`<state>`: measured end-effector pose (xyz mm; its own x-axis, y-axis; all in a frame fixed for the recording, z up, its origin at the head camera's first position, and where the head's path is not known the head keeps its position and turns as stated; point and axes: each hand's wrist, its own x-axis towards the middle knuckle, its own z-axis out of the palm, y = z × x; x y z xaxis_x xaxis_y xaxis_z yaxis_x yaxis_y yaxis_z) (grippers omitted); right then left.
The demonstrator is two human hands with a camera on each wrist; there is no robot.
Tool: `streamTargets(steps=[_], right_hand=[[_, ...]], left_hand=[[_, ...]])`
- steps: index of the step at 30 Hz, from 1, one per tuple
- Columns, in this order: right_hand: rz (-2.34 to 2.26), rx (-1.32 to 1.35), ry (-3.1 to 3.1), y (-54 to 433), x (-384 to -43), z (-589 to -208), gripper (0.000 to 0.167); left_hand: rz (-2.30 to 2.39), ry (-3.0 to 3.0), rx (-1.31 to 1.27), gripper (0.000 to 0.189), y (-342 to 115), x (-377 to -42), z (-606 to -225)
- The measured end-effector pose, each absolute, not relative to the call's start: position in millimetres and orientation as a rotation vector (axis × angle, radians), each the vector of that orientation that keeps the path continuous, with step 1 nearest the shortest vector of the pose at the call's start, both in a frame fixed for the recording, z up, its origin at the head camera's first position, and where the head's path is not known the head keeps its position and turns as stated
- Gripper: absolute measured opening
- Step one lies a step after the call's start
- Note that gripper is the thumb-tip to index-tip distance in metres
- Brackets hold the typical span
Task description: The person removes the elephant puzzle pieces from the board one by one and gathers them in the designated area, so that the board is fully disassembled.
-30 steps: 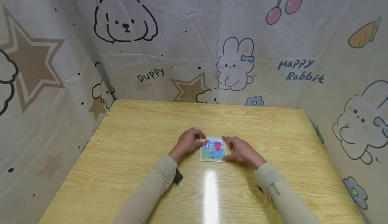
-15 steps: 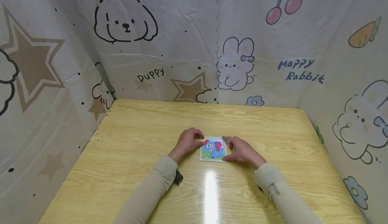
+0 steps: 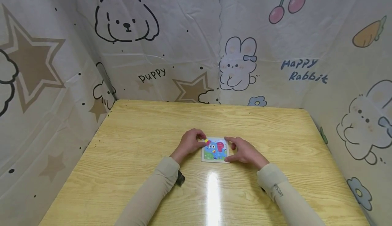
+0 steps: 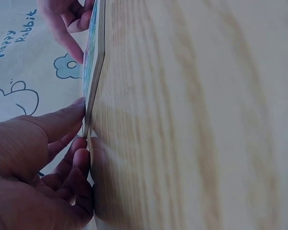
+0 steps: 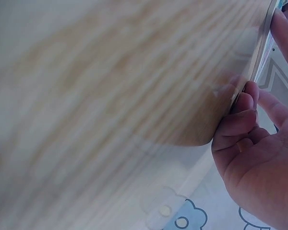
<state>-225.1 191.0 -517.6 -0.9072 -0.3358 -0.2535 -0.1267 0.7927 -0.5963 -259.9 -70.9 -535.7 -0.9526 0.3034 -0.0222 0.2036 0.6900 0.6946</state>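
A small square picture puzzle (image 3: 216, 150) with a blue elephant, red ear and pale border lies flat near the middle of the table. My left hand (image 3: 189, 142) holds its upper left corner, thumb over the picture and index finger at the edge. In the left wrist view, the left thumb (image 4: 67, 117) lies on the face while the other fingers curl beside the rim. Along the right side, my right hand (image 3: 245, 152) spans the board, index finger at the upper corner and thumb at the lower one. Its remaining fingers (image 5: 237, 125) curl down onto the tabletop.
The wooden table (image 3: 141, 124) has a glossy light streak (image 3: 213, 198) in front of the puzzle. Patterned curtains (image 3: 183, 42) enclose its back and sides. A dark device (image 3: 180, 178) sits at the left wrist.
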Motion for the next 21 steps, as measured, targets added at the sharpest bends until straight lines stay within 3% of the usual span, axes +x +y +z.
streamTargets(steps=[21], right_hand=[[-0.827, -0.337, 2.627, 190.6, -225.4, -518.3, 0.088]], left_hand=[[1.241, 2.721, 0.257, 0.010, -72.7, -259.9, -535.5]])
